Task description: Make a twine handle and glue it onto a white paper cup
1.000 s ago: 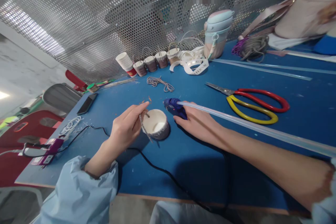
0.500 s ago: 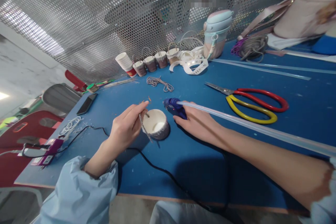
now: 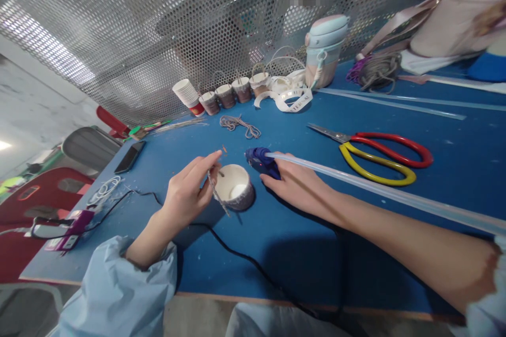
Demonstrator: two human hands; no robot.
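Observation:
My left hand (image 3: 185, 192) pinches a thin piece of twine (image 3: 215, 193) against the rim of a short white paper cup (image 3: 234, 188) wrapped in twine, which stands on the blue table (image 3: 276, 237). My right hand (image 3: 294, 184) rests on the table just right of the cup, closed around a blue glue gun (image 3: 261, 161). A long clear glue stick (image 3: 375, 189) runs out of the gun's back toward the right. The gun's nozzle points left, a little behind the cup.
Red and yellow scissors (image 3: 379, 154) lie to the right. Near the perforated metal wall stand a stack of paper cups (image 3: 185, 93), several wrapped cups (image 3: 233, 92), a white ribbon (image 3: 290, 99) and a pastel bottle (image 3: 324, 50). Loose twine (image 3: 239, 125), a phone (image 3: 129, 156) and a black cord (image 3: 245, 258) lie nearby.
Almost nothing has moved; my left hand's fingers have shifted slightly on the twine at the cup's rim. The right hand stays on the glue gun.

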